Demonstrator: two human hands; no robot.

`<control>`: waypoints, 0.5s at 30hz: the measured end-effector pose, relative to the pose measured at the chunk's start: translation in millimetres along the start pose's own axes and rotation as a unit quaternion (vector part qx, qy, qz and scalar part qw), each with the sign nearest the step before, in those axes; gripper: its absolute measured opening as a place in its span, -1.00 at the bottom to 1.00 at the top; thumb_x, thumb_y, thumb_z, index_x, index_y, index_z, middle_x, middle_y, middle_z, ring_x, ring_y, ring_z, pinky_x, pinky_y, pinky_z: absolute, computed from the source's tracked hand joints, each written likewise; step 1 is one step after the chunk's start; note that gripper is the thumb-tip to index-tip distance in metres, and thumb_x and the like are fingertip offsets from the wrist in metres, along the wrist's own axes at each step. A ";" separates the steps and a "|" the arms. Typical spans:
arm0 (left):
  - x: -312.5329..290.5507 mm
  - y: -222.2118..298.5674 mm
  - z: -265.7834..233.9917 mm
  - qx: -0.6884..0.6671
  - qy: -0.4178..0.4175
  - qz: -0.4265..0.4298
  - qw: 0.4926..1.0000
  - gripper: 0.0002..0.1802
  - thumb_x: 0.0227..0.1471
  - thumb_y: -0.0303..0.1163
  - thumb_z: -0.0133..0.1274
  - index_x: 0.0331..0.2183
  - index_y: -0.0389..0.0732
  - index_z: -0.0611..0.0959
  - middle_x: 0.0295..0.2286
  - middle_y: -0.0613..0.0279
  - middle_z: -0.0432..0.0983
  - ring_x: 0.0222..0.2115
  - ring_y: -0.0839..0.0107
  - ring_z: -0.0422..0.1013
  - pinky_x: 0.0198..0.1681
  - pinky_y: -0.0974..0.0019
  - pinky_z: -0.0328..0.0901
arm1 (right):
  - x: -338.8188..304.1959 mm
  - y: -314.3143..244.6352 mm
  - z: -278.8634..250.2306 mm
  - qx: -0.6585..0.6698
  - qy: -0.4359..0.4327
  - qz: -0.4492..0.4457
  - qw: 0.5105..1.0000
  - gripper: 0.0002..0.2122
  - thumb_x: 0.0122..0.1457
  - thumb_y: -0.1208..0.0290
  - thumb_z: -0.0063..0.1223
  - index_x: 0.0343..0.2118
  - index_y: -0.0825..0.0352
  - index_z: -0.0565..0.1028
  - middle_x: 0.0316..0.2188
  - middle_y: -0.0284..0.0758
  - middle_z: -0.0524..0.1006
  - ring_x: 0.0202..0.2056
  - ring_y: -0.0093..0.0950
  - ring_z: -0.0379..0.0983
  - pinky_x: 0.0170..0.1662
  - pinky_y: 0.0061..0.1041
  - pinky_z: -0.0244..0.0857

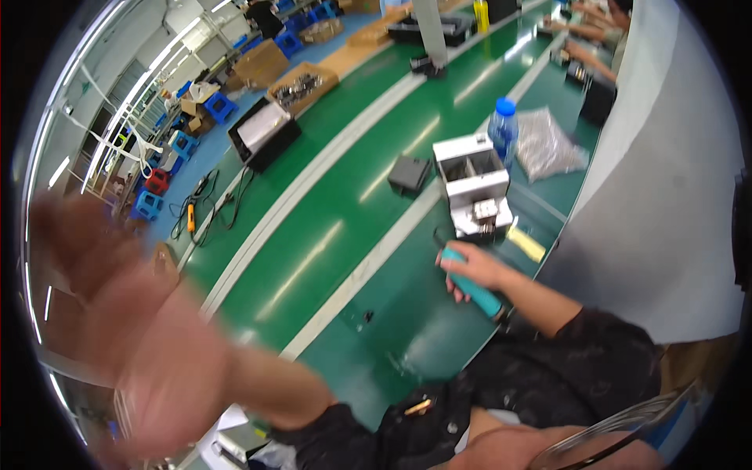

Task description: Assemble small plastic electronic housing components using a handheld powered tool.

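Your right hand (479, 268) closes around the teal tool (484, 300); careless swinging could tip the white box (479, 189) (left hand (160, 337): grip too blurred to tell).

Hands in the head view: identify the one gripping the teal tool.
The right hand, its fingers around the teal tool; the left hand, large and blurred at the picture's left, is well apart from it.

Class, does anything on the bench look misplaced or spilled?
A small black piece lies alone left of the right hand; it looks stray, too small to identify. Pale marks nearby may be glare.
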State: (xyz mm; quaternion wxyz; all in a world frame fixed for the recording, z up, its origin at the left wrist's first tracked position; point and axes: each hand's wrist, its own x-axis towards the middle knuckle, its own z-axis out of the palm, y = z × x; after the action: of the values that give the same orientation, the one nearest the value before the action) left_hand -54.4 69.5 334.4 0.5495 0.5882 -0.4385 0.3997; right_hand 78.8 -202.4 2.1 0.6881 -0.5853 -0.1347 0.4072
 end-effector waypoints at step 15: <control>-290.0 -365.4 87.7 0.698 -0.280 -0.294 0.590 -0.44 0.13 -0.42 0.07 0.12 -0.52 0.48 0.07 -0.59 0.38 0.06 -0.39 0.39 0.19 -0.18 0.31 | 3.6 6.9 -8.5 0.078 -0.017 -0.006 0.997 -0.78 0.40 0.28 0.06 -0.06 0.29 0.38 -0.47 -0.21 0.53 -0.59 -0.38 0.51 -0.52 -0.43 0.45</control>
State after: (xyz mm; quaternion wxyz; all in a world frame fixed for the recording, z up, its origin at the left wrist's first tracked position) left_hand 207.8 8.5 -56.6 -0.0920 0.9715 0.0393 0.2151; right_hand 83.9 -205.9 -7.6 0.7316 -0.5223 -0.1172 0.4222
